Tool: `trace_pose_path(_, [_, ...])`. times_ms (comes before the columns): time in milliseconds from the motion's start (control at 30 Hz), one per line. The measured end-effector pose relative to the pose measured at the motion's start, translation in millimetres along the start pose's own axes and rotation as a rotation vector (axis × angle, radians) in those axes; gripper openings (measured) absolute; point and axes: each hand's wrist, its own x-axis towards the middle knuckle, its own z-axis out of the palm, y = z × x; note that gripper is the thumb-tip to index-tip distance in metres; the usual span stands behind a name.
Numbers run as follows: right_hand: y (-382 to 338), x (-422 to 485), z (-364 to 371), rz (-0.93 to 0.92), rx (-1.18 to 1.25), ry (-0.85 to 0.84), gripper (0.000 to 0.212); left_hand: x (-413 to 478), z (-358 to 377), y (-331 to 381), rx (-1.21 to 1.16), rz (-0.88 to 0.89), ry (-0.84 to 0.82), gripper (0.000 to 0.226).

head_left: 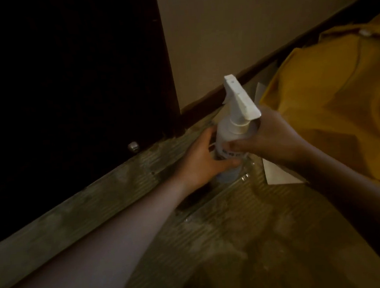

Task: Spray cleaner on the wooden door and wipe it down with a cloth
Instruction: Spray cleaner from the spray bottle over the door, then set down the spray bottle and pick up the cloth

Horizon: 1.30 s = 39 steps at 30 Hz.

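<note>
A bare left forearm (97, 246) runs up from the lower left corner over the pale, grooved wooden floor (237, 242). It ends in the left hand (199, 163), whose fingers and thumb are wrapped round the lower body of a white spray bottle (231, 133). The right hand (272, 137) grips the same bottle higher up, at the shoulder just under the collar. The white trigger head (240, 99) stands free above both hands, and no finger is on the trigger. The bottle is held between the two hands, low over the floor and near the skirting board (258, 74). The dark wooden door (66, 85) fills the upper left, apart from the bottle, with a small metal stud (133, 146) at its foot. It is too dim to tell whether the door is wet. A yellow buttoned garment (340, 98) and a white sheet (278, 175) lie to the right. No cloth shows. The task looks barely begun: the cleaner is in hand, while aiming, spraying and wiping all seem left to do.
</note>
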Motion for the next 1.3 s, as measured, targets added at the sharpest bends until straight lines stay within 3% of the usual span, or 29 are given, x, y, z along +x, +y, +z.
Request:
trace_pose_path(333, [49.3,54.7,14.8,-0.101,0.035,0.056,0.066,62.1,1.9,-65.7,-0.080,0.100,0.055,0.067])
trace_pose_path(633, [63.3,28.2,35.5,-0.186,0.146,0.083,0.064,46.0,6.9,-85.5,-0.044,0.222,0.123,0.069])
trace_pose_path(800, [69.3,20.4,42.0,-0.221,0.215,0.132,0.066,43.6,10.9,-93.1,-0.070,0.195,0.096,0.074])
trace_pose_path(933, [75.1,11.0,41.3,-0.207,0.198,0.130,0.077,36.9,2.0,-102.9,-0.030,0.087,0.114,0.064])
trace_pose_path(1067, [81.2,-2.5,47.3,-0.042,0.243,0.181,0.113,21.8,-27.2,-123.9,0.128,-0.038,0.252,0.044])
trace_pose_path(1100, [88.6,-6.8,51.0,0.024,0.253,0.204,0.111,16.6,-36.1,-130.9,0.151,-0.060,0.283,0.041])
trace_pose_path(1167, [102.0,-15.6,58.5,0.155,0.154,0.166,0.087,6.6,-53.2,-145.2,0.152,-0.084,0.342,0.034])
trace_pose_path(1300, [114.7,-18.8,72.8,0.260,-0.161,-0.236,0.035,-9.0,-72.5,-162.4,0.268,-0.124,0.366,0.029])
